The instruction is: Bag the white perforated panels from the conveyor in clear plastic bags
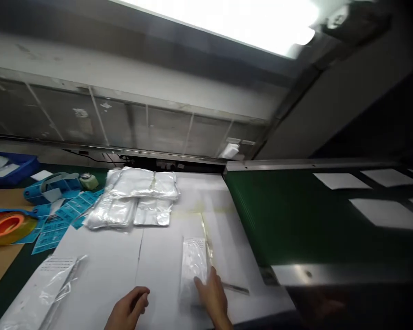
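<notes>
Apparently set there for easy handling, the plastic bag (193, 266) lay flat on the white worktop (103, 270) beneath the open right hand (211, 293), while the loosely curled, empty left hand (127, 309) hovered beside it, with the stacked bags (134, 197) within reach beyond.

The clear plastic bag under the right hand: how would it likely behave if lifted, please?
The clear plastic bag is probably light and floppy, its thin film wrinkling. It may slide easily on the smooth white sheet.
</notes>
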`<state>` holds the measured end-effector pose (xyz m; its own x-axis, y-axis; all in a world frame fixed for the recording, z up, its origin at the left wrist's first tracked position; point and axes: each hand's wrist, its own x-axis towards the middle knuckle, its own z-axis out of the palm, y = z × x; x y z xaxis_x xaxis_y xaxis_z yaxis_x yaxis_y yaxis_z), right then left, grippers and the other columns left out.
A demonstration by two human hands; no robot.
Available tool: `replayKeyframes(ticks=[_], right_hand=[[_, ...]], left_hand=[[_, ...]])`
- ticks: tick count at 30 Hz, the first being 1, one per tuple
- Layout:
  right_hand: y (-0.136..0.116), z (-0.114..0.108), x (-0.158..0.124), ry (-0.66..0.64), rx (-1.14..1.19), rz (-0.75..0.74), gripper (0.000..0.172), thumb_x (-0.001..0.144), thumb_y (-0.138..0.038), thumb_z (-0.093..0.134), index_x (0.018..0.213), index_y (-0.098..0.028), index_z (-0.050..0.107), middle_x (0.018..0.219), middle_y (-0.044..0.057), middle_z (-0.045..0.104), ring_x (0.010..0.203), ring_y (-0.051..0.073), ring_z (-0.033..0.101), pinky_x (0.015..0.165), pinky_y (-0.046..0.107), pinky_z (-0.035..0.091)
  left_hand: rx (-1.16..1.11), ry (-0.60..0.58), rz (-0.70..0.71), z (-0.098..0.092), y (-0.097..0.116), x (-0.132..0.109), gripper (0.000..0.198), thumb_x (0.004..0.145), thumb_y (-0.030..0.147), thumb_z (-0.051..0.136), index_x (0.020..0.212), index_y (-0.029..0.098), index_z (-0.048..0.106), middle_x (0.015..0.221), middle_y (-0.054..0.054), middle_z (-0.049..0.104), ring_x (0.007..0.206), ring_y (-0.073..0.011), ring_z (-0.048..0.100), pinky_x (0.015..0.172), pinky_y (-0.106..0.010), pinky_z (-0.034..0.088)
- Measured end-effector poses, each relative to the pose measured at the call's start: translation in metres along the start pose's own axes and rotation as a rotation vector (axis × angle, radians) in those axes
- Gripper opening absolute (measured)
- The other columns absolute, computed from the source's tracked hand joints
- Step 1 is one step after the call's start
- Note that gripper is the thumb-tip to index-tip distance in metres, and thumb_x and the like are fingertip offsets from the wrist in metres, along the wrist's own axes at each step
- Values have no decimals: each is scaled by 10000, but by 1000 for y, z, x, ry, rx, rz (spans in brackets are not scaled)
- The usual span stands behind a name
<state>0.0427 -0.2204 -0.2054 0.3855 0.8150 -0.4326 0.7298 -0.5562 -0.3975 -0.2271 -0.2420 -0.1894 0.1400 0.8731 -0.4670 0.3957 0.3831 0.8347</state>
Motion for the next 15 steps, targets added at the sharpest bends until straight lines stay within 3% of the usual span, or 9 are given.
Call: replayKeyframes(ticks=[2, 3, 6, 8, 10, 13, 15], right_hand=[[-20, 7, 20, -31, -52, 49, 774, 703, -440, 505, 1313, 15, 361, 1128, 292, 553, 1053, 428, 548, 831, 528, 423], [-26, 10, 26, -47, -70, 60, 774, 697, -434, 512, 1304, 23, 361, 1109, 296, 556, 1033, 427, 561, 821, 524, 427], [-36, 25, 27, -93, -80, 25, 735, 700, -424, 518, 1304, -31, 373, 1132, 256, 560, 1072, 385, 557, 850, 471, 440], [-45, 42, 17, -119, -70, -33, 689, 706, -416, 523, 1307, -103, 399, 1168, 205, 566, 1131, 357, 527, 897, 436, 432], [-62, 67, 4, -140, -63, -88, 642, 704, -400, 534, 1296, -170, 439, 1221, 167, 555, 1191, 349, 480, 940, 425, 414], [-99, 109, -16, -195, -34, -220, 525, 698, -353, 549, 1208, -225, 547, 1219, 134, 574, 1195, 363, 472, 954, 447, 403], [-126, 122, -26, -237, 1, -363, 444, 680, -326, 564, 1113, -244, 617, 1108, 115, 630, 1104, 361, 539, 911, 456, 427]], left_hand=[[11, -7, -16, -17, -5, 24, 421, 855, 501, 321, 1031, 205, 564, 934, -58, 675, 873, -200, 635, 819, -291, 483], [18, -12, -23, -16, -7, 35, 440, 855, 476, 328, 1098, 177, 540, 1037, -89, 662, 957, -204, 622, 860, -293, 475], [44, -25, -28, 12, -8, 66, 614, 818, 432, 393, 1315, 72, 367, 1341, -171, 476, 1209, -218, 476, 989, -309, 400], [77, -15, -21, 37, -9, 78, 687, 807, 423, 397, 1369, 46, 279, 1417, -185, 372, 1288, -231, 379, 1054, -334, 325], [116, 20, -26, 47, -18, 80, 724, 783, 428, 405, 1368, 22, 276, 1446, -215, 303, 1329, -280, 298, 1095, -394, 246], [195, 164, -68, 22, -62, 70, 755, 752, 446, 384, 1325, -38, 304, 1440, -277, 262, 1343, -358, 231, 1109, -481, 177], [330, 373, -87, -14, -100, 59, 677, 761, 455, 330, 1265, 8, 399, 1343, -251, 431, 1278, -345, 369, 1086, -459, 268]])
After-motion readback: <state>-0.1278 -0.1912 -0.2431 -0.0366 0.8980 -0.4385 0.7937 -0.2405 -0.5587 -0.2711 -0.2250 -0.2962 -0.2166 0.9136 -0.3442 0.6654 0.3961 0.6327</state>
